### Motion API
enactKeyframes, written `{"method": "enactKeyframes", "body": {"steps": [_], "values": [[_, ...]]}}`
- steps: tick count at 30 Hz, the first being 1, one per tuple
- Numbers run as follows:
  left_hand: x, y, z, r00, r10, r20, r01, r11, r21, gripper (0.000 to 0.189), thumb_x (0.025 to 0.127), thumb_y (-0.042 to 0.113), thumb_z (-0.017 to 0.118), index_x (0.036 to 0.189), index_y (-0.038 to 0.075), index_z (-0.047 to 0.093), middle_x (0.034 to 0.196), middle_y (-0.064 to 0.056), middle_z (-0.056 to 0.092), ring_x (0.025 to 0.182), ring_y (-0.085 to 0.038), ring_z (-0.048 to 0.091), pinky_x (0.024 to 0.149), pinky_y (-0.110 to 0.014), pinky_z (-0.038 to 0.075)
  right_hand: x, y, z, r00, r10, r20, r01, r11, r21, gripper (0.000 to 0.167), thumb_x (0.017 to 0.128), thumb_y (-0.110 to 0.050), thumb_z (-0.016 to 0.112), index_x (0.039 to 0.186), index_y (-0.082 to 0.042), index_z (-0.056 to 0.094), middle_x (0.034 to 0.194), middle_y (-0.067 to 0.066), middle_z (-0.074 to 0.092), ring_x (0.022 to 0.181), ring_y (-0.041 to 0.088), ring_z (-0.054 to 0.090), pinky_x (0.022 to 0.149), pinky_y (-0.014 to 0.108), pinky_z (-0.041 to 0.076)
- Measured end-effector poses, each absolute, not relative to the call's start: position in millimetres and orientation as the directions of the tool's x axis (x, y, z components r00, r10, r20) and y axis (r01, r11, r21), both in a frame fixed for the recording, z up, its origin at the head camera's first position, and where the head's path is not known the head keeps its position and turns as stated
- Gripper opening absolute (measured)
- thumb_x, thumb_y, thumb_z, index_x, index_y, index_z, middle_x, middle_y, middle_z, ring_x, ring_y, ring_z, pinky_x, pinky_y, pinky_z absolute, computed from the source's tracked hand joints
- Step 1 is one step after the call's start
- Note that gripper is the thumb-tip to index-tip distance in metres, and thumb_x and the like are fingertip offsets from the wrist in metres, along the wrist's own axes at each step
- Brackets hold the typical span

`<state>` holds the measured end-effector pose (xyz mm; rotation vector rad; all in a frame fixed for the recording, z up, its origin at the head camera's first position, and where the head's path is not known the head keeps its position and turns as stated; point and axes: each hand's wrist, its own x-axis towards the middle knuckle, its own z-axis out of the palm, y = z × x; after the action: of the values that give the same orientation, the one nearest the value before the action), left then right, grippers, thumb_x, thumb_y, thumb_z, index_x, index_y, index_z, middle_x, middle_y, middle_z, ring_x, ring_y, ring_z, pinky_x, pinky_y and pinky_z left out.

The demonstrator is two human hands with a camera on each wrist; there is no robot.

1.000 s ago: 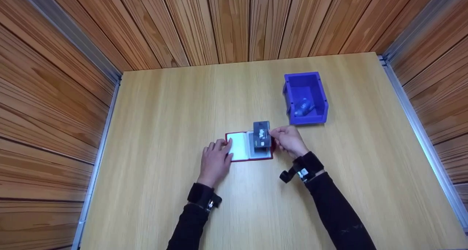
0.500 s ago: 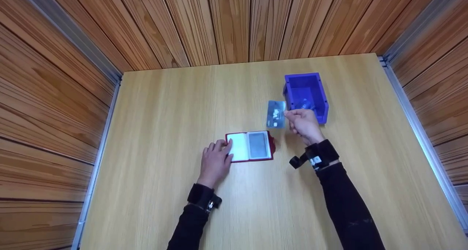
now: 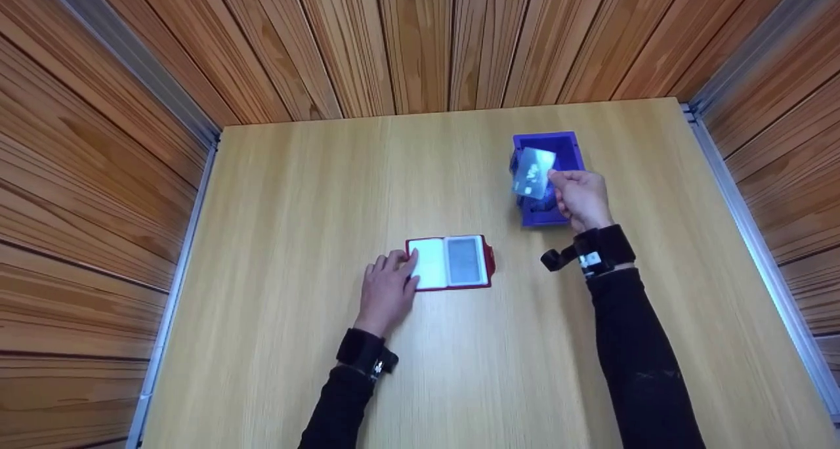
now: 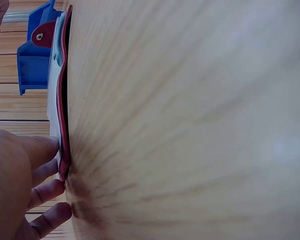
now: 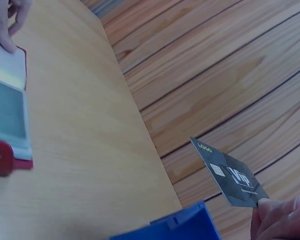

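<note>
My left hand (image 3: pixel 386 291) rests at the left edge of a small red card holder (image 3: pixel 487 262) lying open on the table, its fingertips on the white left page. The right-hand sleeve of the holder looks greyish and see-through, with a red snap flap (image 5: pixel 1 158) beyond it. Between thumb and fingers, my right hand (image 3: pixel 583 196) pinches a dark VIP card (image 5: pixel 230 175) by one edge. The card has a chip and the word LOGO. In the head view it overlaps the blue-purple bin (image 3: pixel 576 148), hiding part of the bin's inside.
Small bluish see-through items (image 3: pixel 543 203) lie in the bin, partly covered by the card. Wood-plank walls (image 3: pixel 420 42) enclose the light wooden table (image 3: pixel 295 206) at the back and sides, with metal rails (image 3: pixel 174 285) along the side edges.
The right hand has lifted the card away from the holder's right sleeve and carried it up and right to over the bin. The left hand stays in place on the holder.
</note>
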<state>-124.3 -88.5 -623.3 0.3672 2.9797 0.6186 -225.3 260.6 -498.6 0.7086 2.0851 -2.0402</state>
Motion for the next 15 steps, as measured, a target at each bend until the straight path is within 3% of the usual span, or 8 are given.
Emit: {"method": "enactKeyframes", "body": {"steps": [7, 15], "values": [[-123.8, -89.4, -624.3, -0.968, 0.244, -0.051, 0.204, 0.892, 0.403, 0.055, 0.105, 0.037, 0.057, 0.158, 0.025, 0.044, 0.143, -0.002, 0.054, 0.120, -0.024, 0.051, 0.096, -0.040, 0.040, -234.6, 279.5, -495.1, -0.846, 0.299, -0.441, 0.415, -0.151, -0.897, 0.015, 0.101, -0.017, 0.066, 0.096, -0.004, 0.068, 0.055, -0.006, 0.053, 0.041, 0.003, 0.044, 0.039, 0.017, 0.034], [-124.5, -90.3, -623.0, -0.968, 0.249, -0.041, 0.208, 0.880, 0.427, 0.054, 0.105, 0.036, 0.058, 0.157, 0.024, 0.045, 0.143, -0.003, 0.054, 0.120, -0.024, 0.051, 0.097, -0.040, 0.039, -245.2, 290.4, -497.6, -0.795, 0.399, -0.458, 0.432, -0.158, -0.888, 0.015, 0.101, -0.016, 0.066, 0.090, -0.006, 0.066, 0.055, -0.005, 0.053, 0.041, 0.004, 0.046, 0.038, 0.019, 0.036]]}}
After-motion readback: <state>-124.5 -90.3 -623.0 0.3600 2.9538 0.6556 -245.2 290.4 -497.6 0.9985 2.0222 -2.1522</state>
